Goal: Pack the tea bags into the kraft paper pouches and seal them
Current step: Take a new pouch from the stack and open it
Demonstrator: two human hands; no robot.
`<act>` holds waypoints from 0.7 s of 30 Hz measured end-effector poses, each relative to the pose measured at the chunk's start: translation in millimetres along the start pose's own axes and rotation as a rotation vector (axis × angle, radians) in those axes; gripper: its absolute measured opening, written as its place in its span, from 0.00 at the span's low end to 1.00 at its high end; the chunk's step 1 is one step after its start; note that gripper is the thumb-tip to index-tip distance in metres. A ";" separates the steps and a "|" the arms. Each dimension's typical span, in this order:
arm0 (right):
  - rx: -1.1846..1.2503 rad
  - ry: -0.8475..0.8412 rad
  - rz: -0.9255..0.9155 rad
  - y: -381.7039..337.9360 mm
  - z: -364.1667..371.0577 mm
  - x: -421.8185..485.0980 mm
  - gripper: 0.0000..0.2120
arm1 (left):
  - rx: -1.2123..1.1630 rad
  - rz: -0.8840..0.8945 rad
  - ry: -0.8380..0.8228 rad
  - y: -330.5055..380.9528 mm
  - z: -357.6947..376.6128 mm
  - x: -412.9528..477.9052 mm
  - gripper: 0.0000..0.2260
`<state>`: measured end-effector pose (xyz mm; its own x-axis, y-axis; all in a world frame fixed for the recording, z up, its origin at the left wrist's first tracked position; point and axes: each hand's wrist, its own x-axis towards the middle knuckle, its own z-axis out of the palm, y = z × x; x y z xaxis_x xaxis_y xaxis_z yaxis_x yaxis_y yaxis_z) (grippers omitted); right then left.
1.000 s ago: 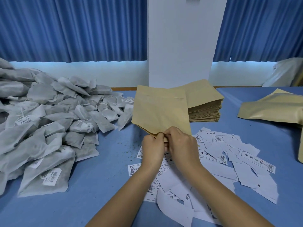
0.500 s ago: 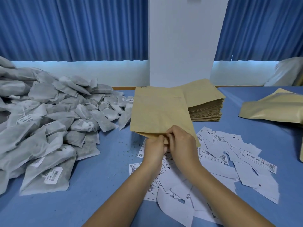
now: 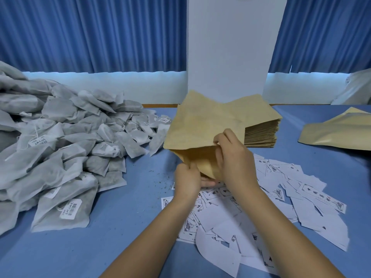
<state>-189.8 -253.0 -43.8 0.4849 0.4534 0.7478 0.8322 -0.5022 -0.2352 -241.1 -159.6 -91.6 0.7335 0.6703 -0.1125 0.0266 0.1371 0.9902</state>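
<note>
Item: flat tan kraft paper pouch (image 3: 202, 125), held up off the table in front of the person, its mouth turned toward them and parted into a shadowed gap. Judged light, thin and quick to crease. The walls flex rather than stand, so the sound hold is at the two lips of the mouth, one lip per hand.
Left hand (image 3: 187, 181): fingers curled, pinching the lower lip of the mouth.
Right hand (image 3: 234, 161): fingers curled over the upper lip, gripping it apart from the lower.
Stock: squared stack of flat kraft pouches (image 3: 261, 135) just behind the held one. A puffed tan pouch lying on its side (image 3: 337, 131) is well apart at right; whether it is sealed cannot be told.
Contents: large loose heap of grey-white fabric tea bags with strings and barcoded tags (image 3: 70, 147) at left. Judged soft, light and compressible, with strings liable to snag; best taken by the body.
Loose: scatter of white printed paper slips (image 3: 281, 197) beneath and right of the forearms.
Surface: smooth blue tabletop (image 3: 120, 227), flecked with dark crumbs near the heap.
Room: pleated blue curtains (image 3: 90, 33) either side of a white pillar (image 3: 230, 47)
</note>
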 end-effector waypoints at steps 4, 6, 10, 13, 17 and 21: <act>0.098 0.099 -0.232 -29.0 -8.6 4.3 0.06 | 0.082 0.034 0.137 -2.2 -9.3 11.0 0.08; 0.116 0.083 -0.282 -36.0 -5.5 3.1 0.07 | 0.184 -0.049 0.146 13.2 -18.5 12.4 0.08; 0.133 -0.014 -0.138 -32.2 -0.5 2.2 0.06 | 0.291 -0.358 -0.277 33.4 -40.3 11.6 0.26; 0.058 -0.085 -0.139 -33.5 5.9 0.0 0.05 | -0.407 -0.631 -0.748 47.9 -54.1 8.3 0.25; 0.076 -0.095 -0.050 -26.1 6.5 2.7 0.02 | -0.863 -0.604 -0.498 65.2 -44.5 0.5 0.17; 0.222 -0.037 -0.077 -23.6 1.3 1.9 0.05 | -0.875 -0.284 -0.265 60.5 -21.2 0.0 0.13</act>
<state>-208.2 -239.3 -37.7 0.4238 0.5128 0.7466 0.9038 -0.2930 -0.3118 -253.9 -135.9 -33.5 0.9106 0.3555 -0.2106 -0.2104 0.8376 0.5042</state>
